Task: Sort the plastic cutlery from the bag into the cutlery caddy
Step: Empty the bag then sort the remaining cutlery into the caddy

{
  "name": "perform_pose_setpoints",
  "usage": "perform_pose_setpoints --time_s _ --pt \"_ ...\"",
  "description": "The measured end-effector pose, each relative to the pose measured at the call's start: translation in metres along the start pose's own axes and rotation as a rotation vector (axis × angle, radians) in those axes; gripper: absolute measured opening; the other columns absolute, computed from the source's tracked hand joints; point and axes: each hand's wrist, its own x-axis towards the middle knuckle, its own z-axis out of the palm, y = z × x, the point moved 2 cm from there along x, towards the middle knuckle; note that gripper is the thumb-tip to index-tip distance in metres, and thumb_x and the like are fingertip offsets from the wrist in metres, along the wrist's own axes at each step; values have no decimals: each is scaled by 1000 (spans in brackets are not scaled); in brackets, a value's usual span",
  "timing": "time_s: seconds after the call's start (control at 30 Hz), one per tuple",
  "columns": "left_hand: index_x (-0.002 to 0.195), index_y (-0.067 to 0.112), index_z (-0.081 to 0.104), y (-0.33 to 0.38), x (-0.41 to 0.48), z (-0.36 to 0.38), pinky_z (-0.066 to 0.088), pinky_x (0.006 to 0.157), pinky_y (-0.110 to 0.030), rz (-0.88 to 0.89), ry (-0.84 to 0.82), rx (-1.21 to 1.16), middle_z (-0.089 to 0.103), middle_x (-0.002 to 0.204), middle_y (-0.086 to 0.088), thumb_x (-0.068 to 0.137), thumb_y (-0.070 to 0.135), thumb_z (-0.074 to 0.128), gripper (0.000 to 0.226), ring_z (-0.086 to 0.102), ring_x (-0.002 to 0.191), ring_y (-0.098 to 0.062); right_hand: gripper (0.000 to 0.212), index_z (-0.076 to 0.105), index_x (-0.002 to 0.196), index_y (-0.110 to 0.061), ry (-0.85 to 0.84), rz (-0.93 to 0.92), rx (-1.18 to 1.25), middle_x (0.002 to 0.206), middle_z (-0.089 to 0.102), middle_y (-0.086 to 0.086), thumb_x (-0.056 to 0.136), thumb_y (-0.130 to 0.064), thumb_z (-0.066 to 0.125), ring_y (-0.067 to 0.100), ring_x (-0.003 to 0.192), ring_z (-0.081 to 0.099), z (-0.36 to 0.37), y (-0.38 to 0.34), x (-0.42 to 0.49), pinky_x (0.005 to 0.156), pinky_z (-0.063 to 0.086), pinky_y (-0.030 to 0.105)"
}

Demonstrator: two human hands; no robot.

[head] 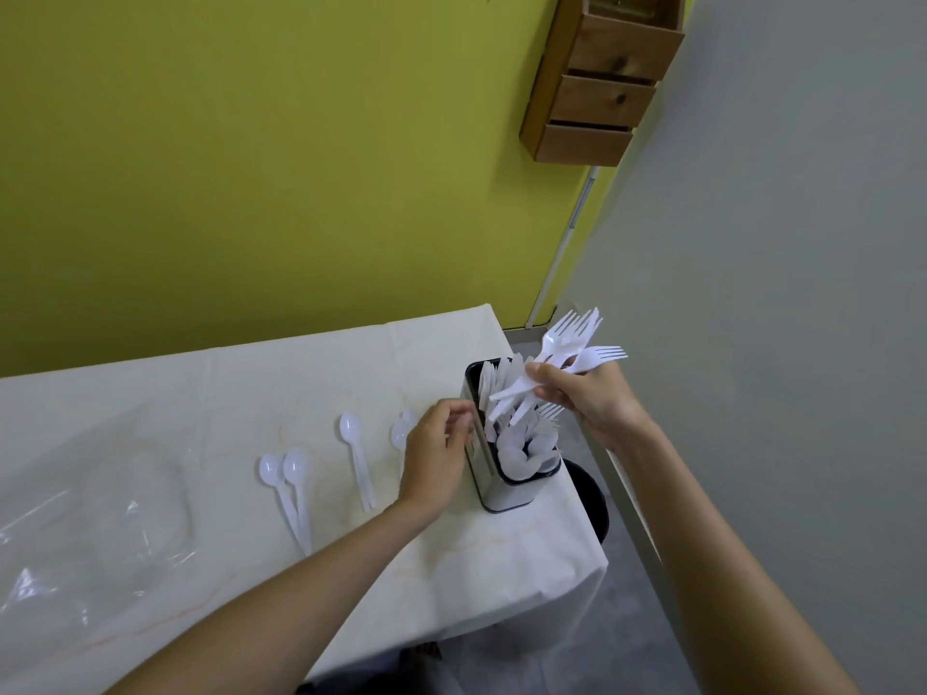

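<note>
At the right end of a table (225, 393) draped in white cloth, a person's right hand (589, 398) grasps a fanned bunch of white plastic forks (572, 343) — fingers and thumb pinched round the handles, tines pointing up and to the right — and holds it in the air just over the far end of the cutlery caddy (501, 496). The caddy, a tall container with shiny sides and a black rim, stands upright near the table's right edge, packed with white cutlery. We make out fork tines in its middle and rounded white shapes at its near end, though the dividers are hidden. The left hand (434, 459) sits close against the caddy's left wall with its fingers curled toward the rim; we cannot tell whether it grips the wall or only rests against it. Left of that hand, loose white spoons lie on the cloth: a half-hidden spoon (400, 432) behind the knuckles, a single spoon (357, 453) apart from it, and a pair of spoons (290, 486) side by side, handles meeting. Farther left, a crumpled clear plastic bag (90, 519) lies on the cloth. Behind the table we see a yellow-green wall (251, 168) meeting a grey wall (777, 243) at the corner, where a wooden rack (602, 82) hangs.
</note>
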Motion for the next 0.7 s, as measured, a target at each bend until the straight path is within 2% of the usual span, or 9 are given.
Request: perform_pose_setpoints --time_s 0.07,0.17,0.27,0.5,0.6,0.63,0.7 --pt "99 23 69 7 2 -7 54 83 -29 -16 35 -72 72 92 5 97 28 51 19 68 87 -14 9 67 86 3 -7 -19 -34 79 70 10 82 0 75 19 74 72 5 1 -1 65 57 22" --pt "98 28 74 20 8 -18 52 83 -25 20 -53 -83 74 91 11 92 39 58 21 67 89 -10 7 69 82 -1 -11 -43 -48 78 73 8 81 1 75 20 74 73 11 -1 -1 66 59 25" --pt "100 24 76 30 14 -23 50 83 -18 73 -163 -56 75 94 12 86 31 69 17 68 89 -3 7 69 82 -4 -45 -40 -69 78 74 6 81 -1 76 21 76 73 16 -3 0 67 59 24" --pt "102 17 75 37 19 -27 49 77 -13 34 -246 -73 75 86 8 81 18 76 21 67 77 2 8 73 80 -9 -70 -46 -106 78 76 6 78 -8 80 21 78 74 20 -4 0 70 58 24" --pt "97 18 74 36 22 -28 53 75 -20 -65 -276 -131 72 81 0 81 15 76 17 64 73 -7 11 75 77 -5 -77 -52 -115 81 74 17 75 -12 82 24 80 73 20 0 1 81 59 31" --pt "96 17 74 35 23 -28 54 75 -22 -100 -273 -157 71 81 -4 80 14 75 16 62 72 -12 13 75 79 -2 -90 -64 -122 84 73 21 75 -12 82 25 81 73 20 1 1 82 59 33" --pt "94 15 73 34 23 -29 56 72 -19 -147 -259 -202 70 80 -4 81 11 75 14 61 72 -14 12 73 82 -1 -126 -92 -140 85 72 20 77 -8 81 23 81 72 20 1 0 80 59 32"
